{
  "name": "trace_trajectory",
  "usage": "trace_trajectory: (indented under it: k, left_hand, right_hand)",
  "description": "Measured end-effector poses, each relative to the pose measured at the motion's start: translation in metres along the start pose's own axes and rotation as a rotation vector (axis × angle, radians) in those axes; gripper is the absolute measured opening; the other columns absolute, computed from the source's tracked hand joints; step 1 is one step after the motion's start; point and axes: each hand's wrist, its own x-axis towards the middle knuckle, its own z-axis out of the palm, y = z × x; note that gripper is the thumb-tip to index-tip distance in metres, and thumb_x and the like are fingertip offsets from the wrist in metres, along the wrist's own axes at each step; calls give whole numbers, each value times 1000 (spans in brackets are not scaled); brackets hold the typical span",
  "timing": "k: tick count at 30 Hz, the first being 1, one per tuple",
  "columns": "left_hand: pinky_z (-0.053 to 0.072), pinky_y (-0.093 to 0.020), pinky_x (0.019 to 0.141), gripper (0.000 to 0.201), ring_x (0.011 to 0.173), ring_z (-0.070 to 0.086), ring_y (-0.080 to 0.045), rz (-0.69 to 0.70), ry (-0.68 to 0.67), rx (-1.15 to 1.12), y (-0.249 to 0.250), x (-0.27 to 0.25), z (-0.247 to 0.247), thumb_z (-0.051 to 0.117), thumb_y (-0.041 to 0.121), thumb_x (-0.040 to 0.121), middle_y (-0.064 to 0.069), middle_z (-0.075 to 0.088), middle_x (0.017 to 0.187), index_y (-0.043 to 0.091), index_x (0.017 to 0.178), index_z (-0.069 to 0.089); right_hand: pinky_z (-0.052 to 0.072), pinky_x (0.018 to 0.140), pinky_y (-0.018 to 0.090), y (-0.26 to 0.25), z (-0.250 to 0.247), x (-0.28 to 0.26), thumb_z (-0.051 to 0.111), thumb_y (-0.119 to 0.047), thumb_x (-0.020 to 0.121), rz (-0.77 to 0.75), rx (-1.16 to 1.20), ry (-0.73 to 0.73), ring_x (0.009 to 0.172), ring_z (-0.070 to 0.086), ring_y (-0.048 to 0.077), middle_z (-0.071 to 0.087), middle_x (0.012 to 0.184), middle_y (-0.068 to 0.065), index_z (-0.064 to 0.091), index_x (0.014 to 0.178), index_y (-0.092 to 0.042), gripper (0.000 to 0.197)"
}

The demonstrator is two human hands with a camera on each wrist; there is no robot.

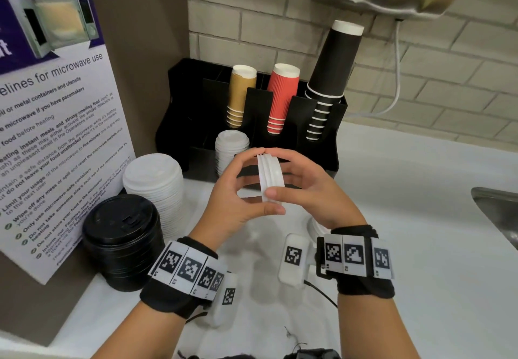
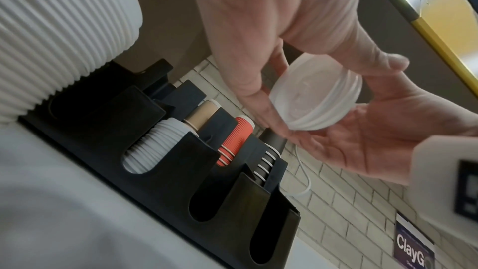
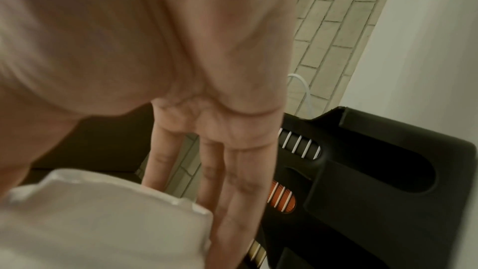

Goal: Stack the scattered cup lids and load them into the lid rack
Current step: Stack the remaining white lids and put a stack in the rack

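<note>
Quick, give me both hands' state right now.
Left hand: grips the small stack of white lids.
Right hand: grips the same stack from the other side.

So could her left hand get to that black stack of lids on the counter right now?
Probably not yet: the left hand and right hand together hold a small stack of white lids. The black lids sit close, unobstructed.

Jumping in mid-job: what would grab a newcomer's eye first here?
Both hands, left hand and right hand, hold a small stack of white lids on edge above the counter. Behind stands the black rack with tan, red and black cups; at the left, a tall white lid stack and black lid stack.
</note>
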Motion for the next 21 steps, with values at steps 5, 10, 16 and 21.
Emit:
trace_trajectory:
  k: [5,10,16,21]
  left_hand:
    - [60,-32,71,94,112,58,-15,33,45,78,2,0,-2,91,38,43,21,53,125,38,128,49]
    - [60,-37,74,92,111,57,-16,87,48,229,5,3,-5,89,49,40,25,52,121,50,122,48]
    - [60,-37,78,91,110,58,-13,119,88,295,1,4,-7,88,54,42,31,50,120,53,122,46]
    - [59,-31,79,90,112,56,-7,145,93,265,-3,5,-11,88,56,45,21,50,124,50,124,45]
  right_hand:
    - [54,87,34,0,3,4,81,-20,70,-2,58,6,106,66,19,68,113,4,56,128,-30,63]
    - [55,89,37,0,5,6,80,-14,73,-15,91,-17,111,64,19,66,120,3,57,131,-23,64]
    - [53,94,41,-2,7,7,82,-22,68,-20,60,9,111,64,17,67,118,2,57,129,-23,67]
    - [54,91,34,-4,13,17,84,-16,69,-61,-11,19,105,66,14,69,111,-1,60,122,-21,59]
